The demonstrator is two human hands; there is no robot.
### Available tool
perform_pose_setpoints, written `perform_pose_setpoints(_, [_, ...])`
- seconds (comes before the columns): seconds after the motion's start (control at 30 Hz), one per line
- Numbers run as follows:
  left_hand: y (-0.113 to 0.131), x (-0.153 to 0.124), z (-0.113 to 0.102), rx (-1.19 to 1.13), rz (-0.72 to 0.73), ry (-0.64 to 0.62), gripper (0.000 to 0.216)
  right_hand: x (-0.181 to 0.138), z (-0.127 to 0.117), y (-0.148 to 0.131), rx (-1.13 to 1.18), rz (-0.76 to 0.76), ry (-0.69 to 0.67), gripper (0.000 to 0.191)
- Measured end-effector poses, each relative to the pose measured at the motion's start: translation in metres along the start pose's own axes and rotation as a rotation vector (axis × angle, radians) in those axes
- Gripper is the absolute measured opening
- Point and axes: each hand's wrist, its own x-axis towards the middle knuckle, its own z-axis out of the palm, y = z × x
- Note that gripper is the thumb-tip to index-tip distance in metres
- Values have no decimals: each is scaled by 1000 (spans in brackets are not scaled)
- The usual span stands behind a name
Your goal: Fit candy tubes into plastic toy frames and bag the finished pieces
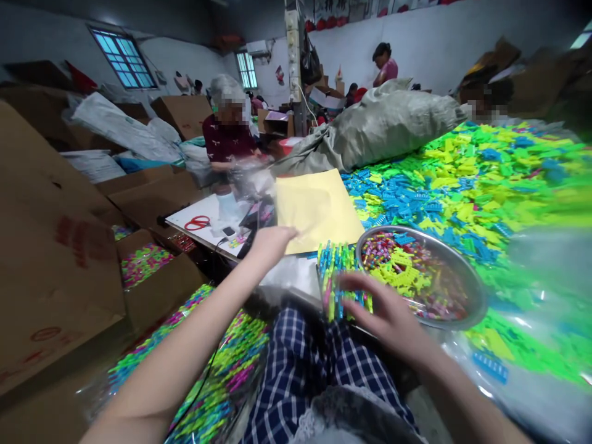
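My left hand [272, 245] is over the lower left edge of a yellow sheet [319, 203]. Its fingers are pressed together and smeared at the tips; whatever they pinch, if anything, I cannot make out. My right hand [386, 308], blurred, has thumb and fingers apart beside a row of blue, yellow and pink plastic clip-like pieces [333, 265]. Whether it touches them is unclear. Just beyond that hand, a round metal basin [476, 296] contains small red and pink pieces and yellow comb-like pieces.
Loose green, yellow and blue plastic pieces [462, 185] are heaped at right, below a grey sack [388, 126]. Red-handled scissors [197, 222] lie on the white tabletop [185, 217]. Assembled pieces [203, 394] fill a bag at lower left, near cardboard boxes [60, 246]. A person [229, 139] sits opposite.
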Motion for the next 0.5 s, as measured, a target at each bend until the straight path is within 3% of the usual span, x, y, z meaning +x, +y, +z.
perform_pose_setpoints(0.03, [10,2,1,5,26,-39,29,27,-14,-10,-195,-140,44,46])
perform_pose_setpoints(0.1, [26,5,2,24,56,-95,23,82,-29,-15,-583,-317,-39,60])
perform_pose_setpoints(0.13, [29,7,1,30,59,-101,22,107,-30,-11,-744,-325,-123,54])
perform_pose_setpoints(0.2, [29,9,-2,29,51,-93,21,145,-24,1,-941,-200,-274,25])
perform_pose_setpoints(0.27, [20,10,-4,12,17,-70,23,168,-15,13,-987,-122,-297,13])
perform_pose_setpoints(0.37, [0,7,2,-23,-113,-42,27,182,-8,25,-959,-72,-193,17])
perform_pose_setpoints(0.5, [-19,1,22,-102,-283,-70,21,198,-16,38,-861,95,-14,26])
